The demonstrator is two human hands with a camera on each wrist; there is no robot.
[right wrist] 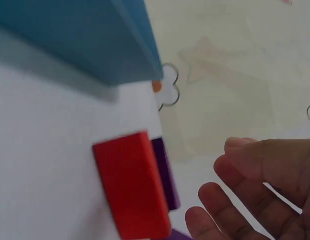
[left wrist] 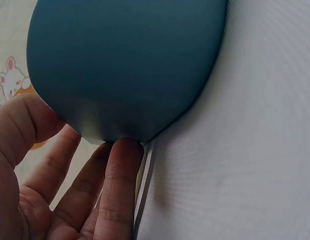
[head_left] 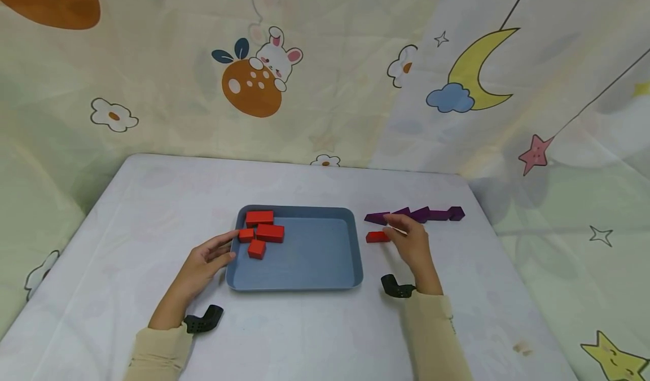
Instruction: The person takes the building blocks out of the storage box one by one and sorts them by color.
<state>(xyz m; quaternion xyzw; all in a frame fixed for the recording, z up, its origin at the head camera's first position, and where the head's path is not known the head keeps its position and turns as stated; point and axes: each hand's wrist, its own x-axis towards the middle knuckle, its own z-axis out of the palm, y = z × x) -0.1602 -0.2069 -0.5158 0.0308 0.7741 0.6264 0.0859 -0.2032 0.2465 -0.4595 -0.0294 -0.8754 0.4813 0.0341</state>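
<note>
My left hand [head_left: 203, 262] is at the left end of a blue tray [head_left: 315, 284], its fingertips touching the tray's side. In the left wrist view the fingers [left wrist: 120, 185] meet the tray's outer wall [left wrist: 125, 65]. Several red blocks [head_left: 270, 233] lie inside the tray, grouped at its left. To the right of the tray, my right hand [head_left: 411, 245] hovers beside a single red block [head_left: 377, 237] on the table. In the right wrist view that red block [right wrist: 132, 187] stands apart from the loosely bent fingers [right wrist: 219, 205], which hold nothing.
A row of several purple blocks [head_left: 438, 215] lies on the white table [head_left: 304, 336] behind the right hand, partly overlapped by its fingertips in the head view. Patterned cloth [head_left: 345, 87] hangs behind the table. Black wrist devices [head_left: 204, 320] sit on both arms.
</note>
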